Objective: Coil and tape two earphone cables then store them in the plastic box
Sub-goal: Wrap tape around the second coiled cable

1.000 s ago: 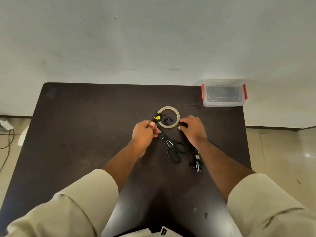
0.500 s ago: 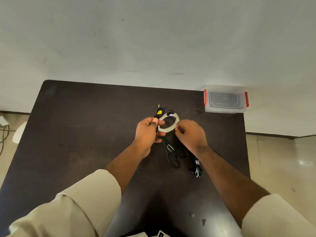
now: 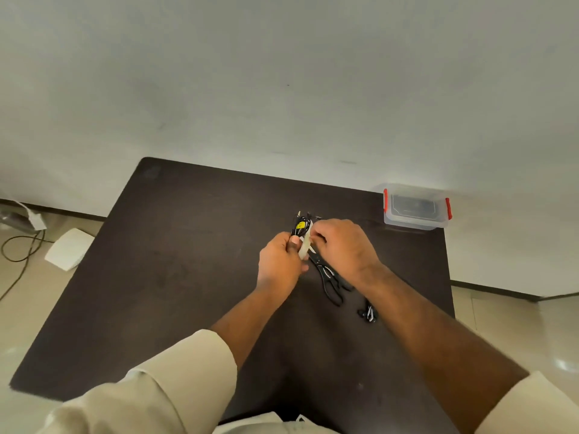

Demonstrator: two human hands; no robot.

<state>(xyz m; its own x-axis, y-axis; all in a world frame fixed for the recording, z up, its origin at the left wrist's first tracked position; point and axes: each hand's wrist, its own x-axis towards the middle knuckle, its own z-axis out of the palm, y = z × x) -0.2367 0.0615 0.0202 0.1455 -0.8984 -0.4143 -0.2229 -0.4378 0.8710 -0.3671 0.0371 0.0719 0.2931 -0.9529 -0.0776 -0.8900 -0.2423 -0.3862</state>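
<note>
Earphone cable in hand (image 3: pixel 301 226): I am holding this black coil, with its yellow tag, up off the table between both of my hands; it is sticking out above my left fingers.
Sleeves: my two pale sleeves are sitting nearest the camera, at the bottom edge of the view.
Second earphone cable (image 3: pixel 367 314): this small dark bundle is lying on the table, just under my right forearm and close to the scissor handles.
Scissors (image 3: pixel 329 278): these black scissors are lying flat on the table, partly hidden by my right wrist, with the blades pointing up toward my hands.
Left hand (image 3: pixel 279 264): I am curling my fingers round the coiled cable and gripping it, with my thumb lying against the tape roll.
Tape roll (image 3: pixel 305 247): I am holding this pale ring on edge between my two hands, right beside the coil.
Right hand (image 3: pixel 343 245): I am pinching at the top of the tape roll with my fingertips, next to the yellow tag; whether I am holding a free end of tape, I cannot tell.
Table (image 3: pixel 188 261): this dark top is carrying everything.
Plastic box (image 3: pixel 416 208): this clear box with red clips is sitting at the far right corner of the table, well apart from my hands, with its lid on.
</note>
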